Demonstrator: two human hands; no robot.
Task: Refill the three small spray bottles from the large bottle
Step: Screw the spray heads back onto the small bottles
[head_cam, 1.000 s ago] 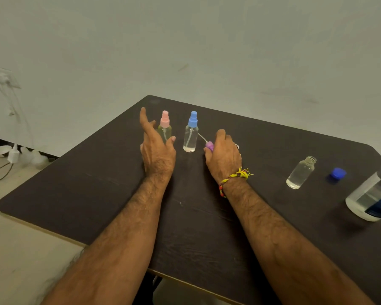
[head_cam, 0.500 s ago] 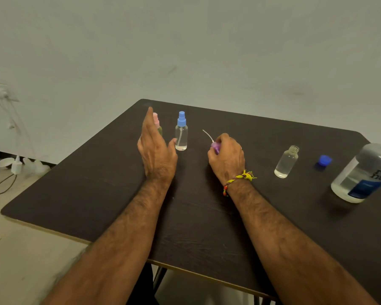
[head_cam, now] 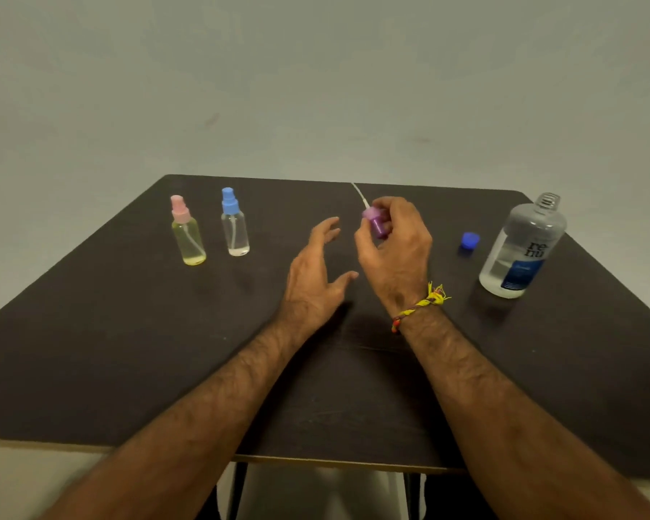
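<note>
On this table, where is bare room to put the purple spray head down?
Bare table lies left of the left hand, in front of the pink bottle and blue bottle. It is crowded between the right hand, blue cap and large bottle.

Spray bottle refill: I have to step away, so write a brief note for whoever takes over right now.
Right hand is raised above the table, pinching the purple spray top with its dip tube pointing up.
Left hand is open beside it, holding nothing.
The pink-topped bottle and blue-topped bottle stand capped at far left.
The large bottle stands uncapped at right, its blue cap beside it.
The third small bottle is not in view, likely hidden behind the right hand.
Left: find it, check its fill, screw the purple top on, recap the large bottle.
</note>
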